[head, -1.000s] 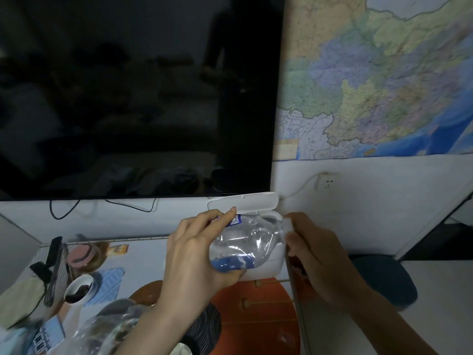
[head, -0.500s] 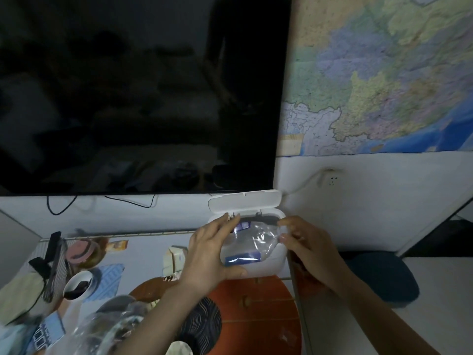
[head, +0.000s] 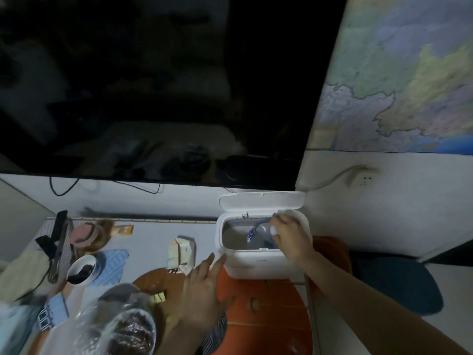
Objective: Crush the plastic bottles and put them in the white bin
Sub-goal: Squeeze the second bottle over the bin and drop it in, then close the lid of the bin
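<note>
The white bin (head: 256, 262) stands below the dark screen with its lid (head: 262, 200) flipped up. A crushed clear plastic bottle (head: 259, 235) with a blue label lies partly inside the bin's opening. My right hand (head: 291, 238) reaches over the bin's right rim and grips the bottle's neck end. My left hand (head: 202, 285) hovers in front of the bin's left corner, fingers spread, holding nothing. Another clear plastic bottle (head: 117, 326) lies blurred at the bottom left, close to the camera.
A large dark screen (head: 153, 85) fills the wall above, a map (head: 399, 78) to its right. The table at left holds a small bowl (head: 82, 269), a blue cloth (head: 112, 262), a tissue pack (head: 181, 253) and clutter. An orange stool (head: 266, 311) sits under the bin; a dark blue seat (head: 399, 283) lies right.
Both hands carried the crushed bottle down into the bin. My left hand has let go and pulled back toward me; my right hand still holds the bottle inside the opening.
</note>
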### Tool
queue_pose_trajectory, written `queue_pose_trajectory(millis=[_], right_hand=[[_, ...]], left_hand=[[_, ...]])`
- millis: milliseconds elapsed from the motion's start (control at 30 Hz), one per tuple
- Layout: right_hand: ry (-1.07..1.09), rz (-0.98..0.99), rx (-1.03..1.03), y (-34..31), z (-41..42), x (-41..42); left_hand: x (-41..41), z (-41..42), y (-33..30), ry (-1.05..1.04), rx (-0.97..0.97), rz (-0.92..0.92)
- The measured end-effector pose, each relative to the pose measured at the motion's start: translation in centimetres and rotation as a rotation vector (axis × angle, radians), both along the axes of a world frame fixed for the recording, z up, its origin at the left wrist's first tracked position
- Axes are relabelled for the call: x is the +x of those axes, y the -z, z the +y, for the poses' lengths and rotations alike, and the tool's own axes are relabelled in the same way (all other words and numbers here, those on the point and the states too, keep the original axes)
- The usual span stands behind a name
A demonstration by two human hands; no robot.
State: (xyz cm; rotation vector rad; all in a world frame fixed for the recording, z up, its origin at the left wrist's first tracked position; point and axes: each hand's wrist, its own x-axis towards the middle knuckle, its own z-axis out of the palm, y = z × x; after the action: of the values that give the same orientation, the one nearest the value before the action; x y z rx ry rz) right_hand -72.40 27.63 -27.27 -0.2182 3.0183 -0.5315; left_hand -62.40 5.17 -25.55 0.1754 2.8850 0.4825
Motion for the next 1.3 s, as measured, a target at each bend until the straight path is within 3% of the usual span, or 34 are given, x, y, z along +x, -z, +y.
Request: queue_pose_trajectory(millis=[200, 433, 800, 1000, 1100, 1300], right_hand=[[0.022, -0.223, 0.091, 3.7, -2.1, -2.5], [0.045, -0.293, 0.141, 5.7, -2.3, -3.0], [0.017, -0.085, 0.182, 2.5, -0.1, -0.5], [0.088, 0.265, 0.201, -2.5, 1.9, -0.8], [0.059, 0.203, 0.153, -3.8, 2.2, -2.0], [0.012, 0.079, 0.152, -2.7, 2.4, -3.3]], left_hand=[[0.5, -0.2, 2.3, 0.001, -0.124, -0.038], [0.7, -0.2, 4.3, 0.029, -0.109, -0.129], [-0.5, 0.5, 2.9, 0.078, -0.17, -0.076], [-7.7, 1.9, 0.1, 0.101, -0.152, 0.206], [-11.8, 3.3, -1.3, 0.092, -0.14, 0.276], [-14.6, 4.6, -1.1, 0.152, -0.22, 0.2]])
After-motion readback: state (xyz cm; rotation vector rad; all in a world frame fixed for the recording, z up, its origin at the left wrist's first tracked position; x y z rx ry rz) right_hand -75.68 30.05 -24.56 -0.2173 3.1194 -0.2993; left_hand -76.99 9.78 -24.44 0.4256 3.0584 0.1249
